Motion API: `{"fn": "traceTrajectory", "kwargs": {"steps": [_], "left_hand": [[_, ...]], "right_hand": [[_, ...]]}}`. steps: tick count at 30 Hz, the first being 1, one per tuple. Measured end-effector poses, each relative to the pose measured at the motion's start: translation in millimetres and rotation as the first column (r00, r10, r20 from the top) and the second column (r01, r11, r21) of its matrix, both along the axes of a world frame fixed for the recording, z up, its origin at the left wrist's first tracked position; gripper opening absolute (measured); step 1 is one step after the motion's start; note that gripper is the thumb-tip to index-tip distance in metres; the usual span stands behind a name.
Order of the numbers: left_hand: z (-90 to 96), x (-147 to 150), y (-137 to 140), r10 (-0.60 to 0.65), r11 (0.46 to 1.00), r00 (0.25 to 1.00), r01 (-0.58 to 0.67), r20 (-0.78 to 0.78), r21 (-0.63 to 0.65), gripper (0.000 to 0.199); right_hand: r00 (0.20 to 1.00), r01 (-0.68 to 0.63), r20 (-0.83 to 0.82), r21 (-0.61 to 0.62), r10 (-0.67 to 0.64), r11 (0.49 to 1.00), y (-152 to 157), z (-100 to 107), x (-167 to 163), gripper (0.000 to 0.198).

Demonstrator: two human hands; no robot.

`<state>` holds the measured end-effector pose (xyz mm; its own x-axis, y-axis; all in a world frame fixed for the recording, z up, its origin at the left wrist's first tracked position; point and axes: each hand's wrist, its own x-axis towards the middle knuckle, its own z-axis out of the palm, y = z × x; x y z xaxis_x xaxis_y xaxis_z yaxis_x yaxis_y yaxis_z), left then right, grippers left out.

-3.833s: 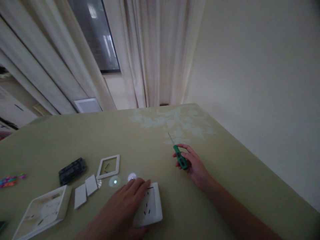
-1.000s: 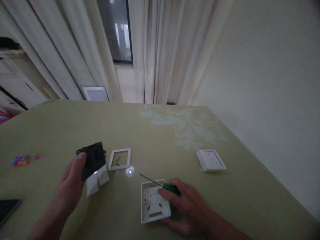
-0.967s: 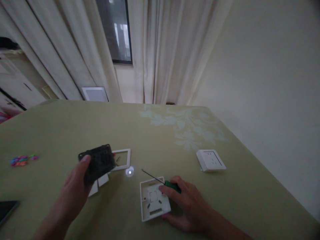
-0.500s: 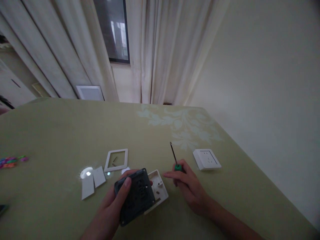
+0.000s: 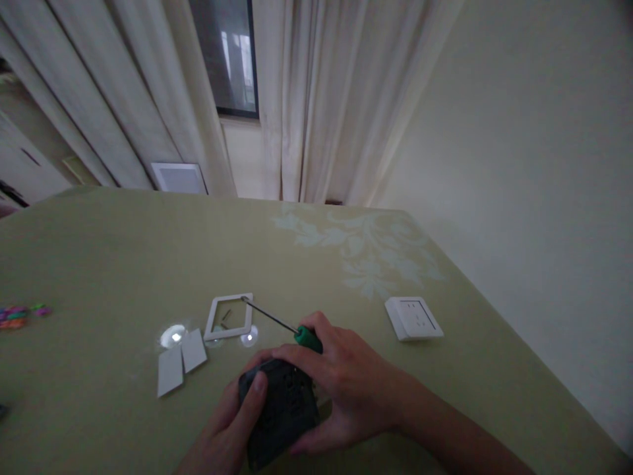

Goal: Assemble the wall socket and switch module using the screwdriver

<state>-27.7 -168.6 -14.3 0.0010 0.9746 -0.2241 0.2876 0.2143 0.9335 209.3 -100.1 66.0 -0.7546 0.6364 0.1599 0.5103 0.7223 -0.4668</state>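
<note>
My left hand (image 5: 237, 409) is closed round a dark socket module (image 5: 281, 409), its thumb pressed on the face. From the other side my right hand (image 5: 346, 382) touches the module's far and right edges with its fingers and thumb. A screwdriver (image 5: 307, 338) with a green handle is tucked in the same right hand, its shaft pointing left toward a white frame (image 5: 214, 320). Two screws (image 5: 226, 315) lie inside that frame. The white box seen earlier behind the module is mostly hidden by my right hand.
Two white cover plates (image 5: 171, 371) lie left of my hands. A white wall socket (image 5: 415, 318) sits on the right of the green table (image 5: 148, 264). Small colourful pieces (image 5: 17, 316) are at the far left. A wall (image 5: 544, 198) runs along the right.
My right hand has moved left onto the module, and the screwdriver has swung from upright to pointing left. The module has shifted slightly down and right in my left hand.
</note>
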Motion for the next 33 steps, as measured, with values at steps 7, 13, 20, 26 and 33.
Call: {"fn": "traceTrajectory", "kwargs": {"steps": [7, 13, 20, 26, 33], "left_hand": [[3.0, -19.1, 23.0, -0.135, 0.947, 0.961, 0.197, -0.239, 0.255, 0.063], [-32.5, -10.0, 19.3, -0.264, 0.812, 0.869, 0.434, -0.418, 0.389, 0.117], [-32.8, -11.1, 25.1, -0.366, 0.821, 0.881, 0.457, -0.3, 0.343, 0.103], [-27.9, -14.8, 27.5, -0.393, 0.829, 0.872, 0.474, -0.293, 0.298, 0.106], [-20.7, -14.1, 29.2, -0.378, 0.772, 0.852, 0.505, -0.361, 0.385, 0.106]], "right_hand": [[0.987, 0.13, 0.109, -0.066, -0.123, 0.989, 19.3, 3.9, 26.4, 0.095], [0.982, 0.083, 0.183, -0.183, -0.05, 0.98, 21.5, -15.4, 27.4, 0.09], [0.984, 0.101, 0.173, -0.274, -0.054, 0.956, 15.4, -31.1, 24.2, 0.1], [0.962, 0.169, 0.259, -0.307, -0.089, 0.937, 12.2, -26.5, 22.8, 0.098], [0.942, 0.176, 0.32, -0.21, -0.102, 0.962, 3.9, -28.5, 17.8, 0.092]]}}
